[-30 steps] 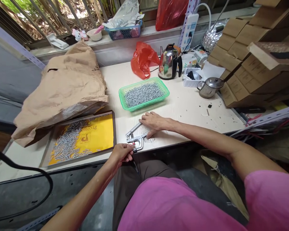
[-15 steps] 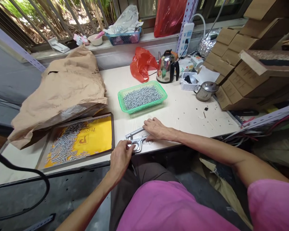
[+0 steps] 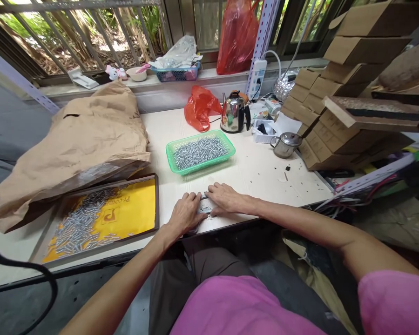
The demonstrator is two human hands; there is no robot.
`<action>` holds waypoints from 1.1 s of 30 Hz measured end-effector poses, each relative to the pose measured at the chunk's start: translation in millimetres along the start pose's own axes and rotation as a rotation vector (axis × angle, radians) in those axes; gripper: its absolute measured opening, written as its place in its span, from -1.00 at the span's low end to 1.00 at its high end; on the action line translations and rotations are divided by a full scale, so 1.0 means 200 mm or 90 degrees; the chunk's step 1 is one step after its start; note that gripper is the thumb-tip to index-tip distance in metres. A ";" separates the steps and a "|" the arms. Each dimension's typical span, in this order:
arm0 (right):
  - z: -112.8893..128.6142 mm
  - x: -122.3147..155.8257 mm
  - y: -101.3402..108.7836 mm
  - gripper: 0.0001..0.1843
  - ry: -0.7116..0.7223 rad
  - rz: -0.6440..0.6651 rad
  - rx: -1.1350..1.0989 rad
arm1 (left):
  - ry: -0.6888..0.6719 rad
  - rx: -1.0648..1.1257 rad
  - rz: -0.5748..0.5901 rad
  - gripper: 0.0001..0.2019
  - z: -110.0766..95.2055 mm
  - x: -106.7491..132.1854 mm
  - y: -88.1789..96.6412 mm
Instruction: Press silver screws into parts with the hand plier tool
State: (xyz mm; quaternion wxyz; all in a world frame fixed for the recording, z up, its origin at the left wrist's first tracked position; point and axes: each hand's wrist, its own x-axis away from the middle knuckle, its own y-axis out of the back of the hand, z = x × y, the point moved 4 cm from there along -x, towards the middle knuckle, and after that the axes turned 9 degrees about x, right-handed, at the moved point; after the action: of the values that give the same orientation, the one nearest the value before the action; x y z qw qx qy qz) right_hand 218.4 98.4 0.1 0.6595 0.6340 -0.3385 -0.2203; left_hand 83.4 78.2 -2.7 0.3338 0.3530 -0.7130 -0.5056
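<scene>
My left hand (image 3: pixel 185 215) lies palm down on a metal plier-like hand tool (image 3: pixel 204 209) at the table's front edge and covers most of it. My right hand (image 3: pixel 223 197) rests beside it, fingers curled over the tool's handles. Only a sliver of the tool shows between the two hands. Just beyond them a green basket (image 3: pixel 230 151) stands full of small silver metal parts. To the left, a shallow box with a yellow lining (image 3: pixel 136 211) holds a heap of similar silver parts (image 3: pixel 80 223).
A crumpled brown paper sack (image 3: pixel 80 130) fills the table's left side. At the back stand a red plastic bag (image 3: pixel 199 109), a steel kettle (image 3: pixel 233 112), a small metal pot (image 3: pixel 284 145) and stacked cardboard boxes (image 3: pixel 335 121). A power strip (image 3: pixel 256 79) leans on the sill.
My left hand moved up from the tool's near end and settled flat on top of it. My right hand shifted slightly along the handles. The camera view tilted upward.
</scene>
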 end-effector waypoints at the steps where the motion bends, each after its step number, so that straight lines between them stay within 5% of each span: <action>1: 0.01 0.00 0.00 -0.44 0.001 -0.005 0.005 | -0.006 -0.005 0.003 -0.48 -0.01 0.00 0.00; 7: 0.08 0.01 -0.05 -0.83 -0.012 -0.057 -0.018 | 0.026 -0.013 -0.009 -0.74 0.00 0.03 -0.02; 13: 0.08 -0.01 -0.10 -0.80 -0.035 -0.053 -0.038 | 0.034 0.005 -0.025 -0.76 0.01 0.04 -0.02; 20: 0.00 -0.01 0.02 -0.48 0.034 -0.029 -0.032 | 0.065 0.037 -0.117 -0.68 -0.01 0.11 -0.06; 29: -0.08 -0.14 0.02 -0.82 -0.071 -0.041 0.023 | -0.062 0.163 -0.170 -0.56 -0.26 0.25 -0.26; 33: 0.09 -0.19 0.09 -0.81 -0.007 -0.060 0.060 | -0.088 0.181 -0.201 -0.47 -0.26 0.26 -0.29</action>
State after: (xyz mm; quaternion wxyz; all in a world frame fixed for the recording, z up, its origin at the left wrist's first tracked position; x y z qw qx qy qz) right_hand 177.7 115.2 10.1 0.6159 0.6783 -0.3221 -0.2385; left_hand 108.2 -5.0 -38.3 0.1479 0.4683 -0.7343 -0.4686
